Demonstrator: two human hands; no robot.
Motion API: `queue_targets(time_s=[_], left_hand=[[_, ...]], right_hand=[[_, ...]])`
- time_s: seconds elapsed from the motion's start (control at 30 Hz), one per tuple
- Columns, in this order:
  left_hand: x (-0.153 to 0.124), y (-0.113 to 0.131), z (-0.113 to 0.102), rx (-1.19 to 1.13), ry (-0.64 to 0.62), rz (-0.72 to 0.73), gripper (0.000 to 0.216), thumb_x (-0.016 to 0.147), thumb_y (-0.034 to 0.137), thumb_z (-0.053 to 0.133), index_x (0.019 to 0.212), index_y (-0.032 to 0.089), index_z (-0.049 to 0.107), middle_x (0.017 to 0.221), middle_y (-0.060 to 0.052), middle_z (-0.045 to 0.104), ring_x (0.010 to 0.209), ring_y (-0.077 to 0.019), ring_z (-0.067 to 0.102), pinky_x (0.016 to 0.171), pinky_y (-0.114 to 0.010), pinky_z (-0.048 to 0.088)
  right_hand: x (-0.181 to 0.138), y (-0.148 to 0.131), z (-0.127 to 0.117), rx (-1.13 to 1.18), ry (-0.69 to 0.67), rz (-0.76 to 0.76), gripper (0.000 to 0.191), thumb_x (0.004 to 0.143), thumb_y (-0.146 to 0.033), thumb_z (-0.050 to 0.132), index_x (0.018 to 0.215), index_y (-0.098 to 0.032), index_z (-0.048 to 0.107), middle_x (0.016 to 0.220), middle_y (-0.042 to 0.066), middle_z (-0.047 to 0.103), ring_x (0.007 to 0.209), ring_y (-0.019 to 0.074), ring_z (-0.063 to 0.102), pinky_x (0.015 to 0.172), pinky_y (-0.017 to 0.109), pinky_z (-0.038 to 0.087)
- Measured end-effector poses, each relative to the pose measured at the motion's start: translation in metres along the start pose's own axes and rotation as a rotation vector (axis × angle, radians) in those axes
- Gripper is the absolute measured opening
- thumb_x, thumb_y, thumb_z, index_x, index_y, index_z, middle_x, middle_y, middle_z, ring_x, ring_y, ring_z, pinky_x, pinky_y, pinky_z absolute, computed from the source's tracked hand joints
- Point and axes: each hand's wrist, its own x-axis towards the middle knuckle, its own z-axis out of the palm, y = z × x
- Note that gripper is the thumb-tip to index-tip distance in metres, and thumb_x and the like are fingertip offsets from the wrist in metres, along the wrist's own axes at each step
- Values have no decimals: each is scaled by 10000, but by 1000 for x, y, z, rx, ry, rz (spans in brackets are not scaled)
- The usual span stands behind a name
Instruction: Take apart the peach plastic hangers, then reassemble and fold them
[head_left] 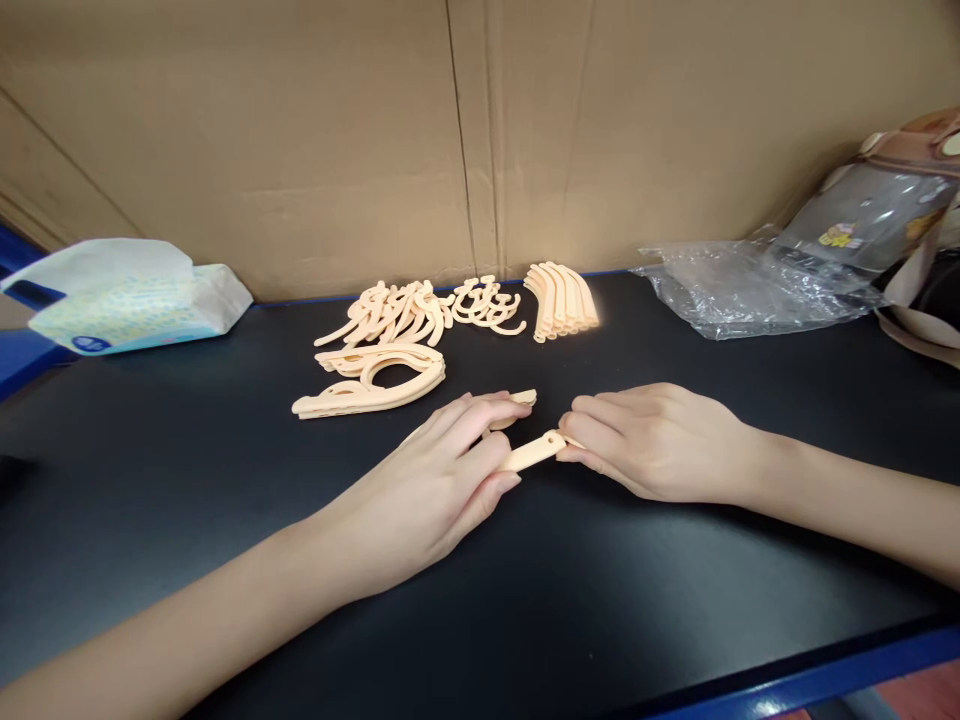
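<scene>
My left hand [431, 470] is closed around a cream plastic hanger arm [534, 453], whose end with a round hole sticks out to the right. Part of another cream edge [525, 398] shows beyond its fingers. At that holed end, my right hand [660, 440] pinches a small cream hanger part [573, 441], mostly covered by the fingers. Whether the two parts are joined I cannot tell. Behind my left hand lies a stack of folded cream hangers [352, 400]. Farther back are a pile of loose curved arms [397, 312], several hooks [487, 303] and a row of straighter arms [562, 302].
A tissue pack [142, 305] lies at the left on the black table [465, 620]. Crumpled clear plastic bags [742, 290] and a transparent bag with a brown top [870, 215] are at the back right. A cardboard wall [337, 140] rises behind the table.
</scene>
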Motion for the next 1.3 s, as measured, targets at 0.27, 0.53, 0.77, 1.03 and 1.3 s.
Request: queue_targets(time_s=[0.27, 0.53, 0.77, 1.03, 1.3], left_hand=[[-1, 1, 1, -13, -2, 5, 168, 1002, 183, 380, 940, 158, 534, 1389, -119, 464, 1373, -200, 357, 1152, -385, 329], [-2, 2, 0, -9, -19, 6, 176, 999, 184, 383, 925, 151, 538, 1367, -122, 474, 1350, -199, 378, 1131, -353, 355], [-1, 1, 1, 5, -35, 4, 176, 998, 193, 389, 949, 142, 550, 1338, -131, 486, 1340, -200, 384, 1112, -341, 374], [0, 2, -2, 13, -73, 13, 218, 1002, 199, 369, 946, 135, 570, 1307, -137, 512, 1310, -213, 418, 1140, -402, 345], [1, 2, -1, 11, -58, 12, 186, 990, 194, 394, 957, 142, 569, 1324, -138, 519, 1318, -237, 431, 1129, -442, 369]], right_hand=[[0, 0, -5, -135, -11, -76, 336, 1014, -270, 360, 756, -180, 554, 618, -18, 523, 512, 131, 461, 527, 288, 320], [0, 0, -4, -123, 8, -80, 318, 1001, -272, 377, 774, -174, 577, 629, -13, 530, 531, 134, 465, 542, 287, 329], [-1, -2, 1, 110, -5, 57, 340, 978, -293, 374, 706, -189, 549, 613, -31, 499, 487, 103, 425, 471, 264, 267], [-1, -1, 1, 182, -5, 89, 412, 1001, -427, 372, 739, -177, 568, 623, -33, 513, 507, 85, 456, 479, 245, 256], [0, -1, 0, 269, -62, 128, 403, 1005, -410, 367, 739, -175, 560, 623, -38, 519, 493, 78, 448, 470, 245, 237]])
